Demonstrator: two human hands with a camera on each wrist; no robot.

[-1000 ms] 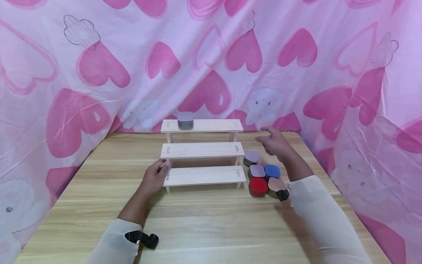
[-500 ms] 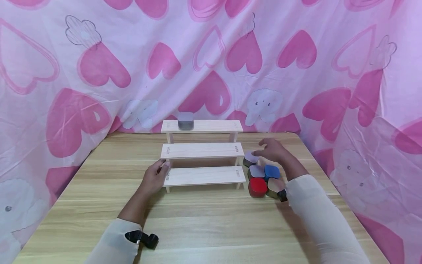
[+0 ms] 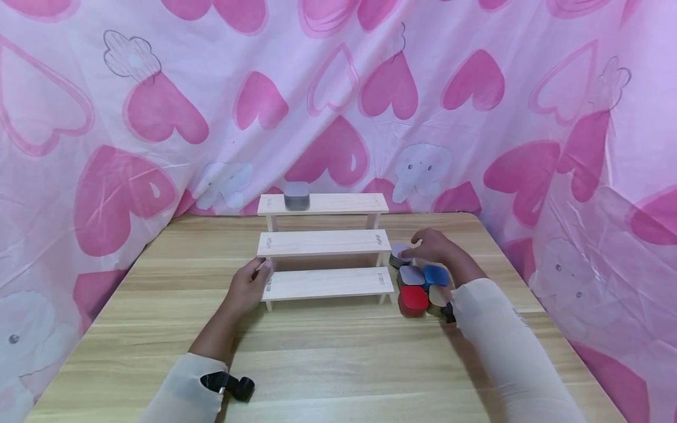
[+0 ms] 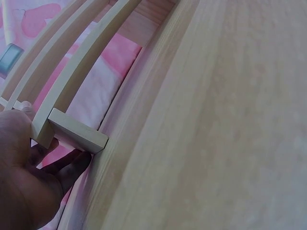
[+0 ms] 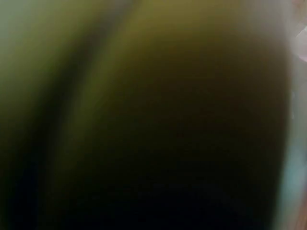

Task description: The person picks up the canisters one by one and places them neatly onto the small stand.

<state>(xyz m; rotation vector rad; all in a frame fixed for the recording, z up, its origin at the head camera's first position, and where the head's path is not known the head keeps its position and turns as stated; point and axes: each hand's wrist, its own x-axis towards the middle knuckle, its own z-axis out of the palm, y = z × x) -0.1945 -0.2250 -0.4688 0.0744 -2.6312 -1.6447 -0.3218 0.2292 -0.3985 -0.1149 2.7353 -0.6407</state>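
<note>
Atop the wooden rack (image 3: pixel 324 242), 1 grey tin (image 3: pixel 297 197) seems done; 5 tins (image 3: pixel 429 276) right of the rack appear left. Our left hand (image 3: pixel 250 285) grips its left end, fingers curled; our right hand (image 3: pixel 431 247) is at the rearmost lilac tin (image 3: pixel 397 257), fingers pinching or not, we cannot tell.

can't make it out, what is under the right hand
Under the right hand, the head view shows part of a lilac-topped container; the hand covers its right edge. Anything farther beneath is hidden, and the right wrist view is too blurred to tell.
</note>
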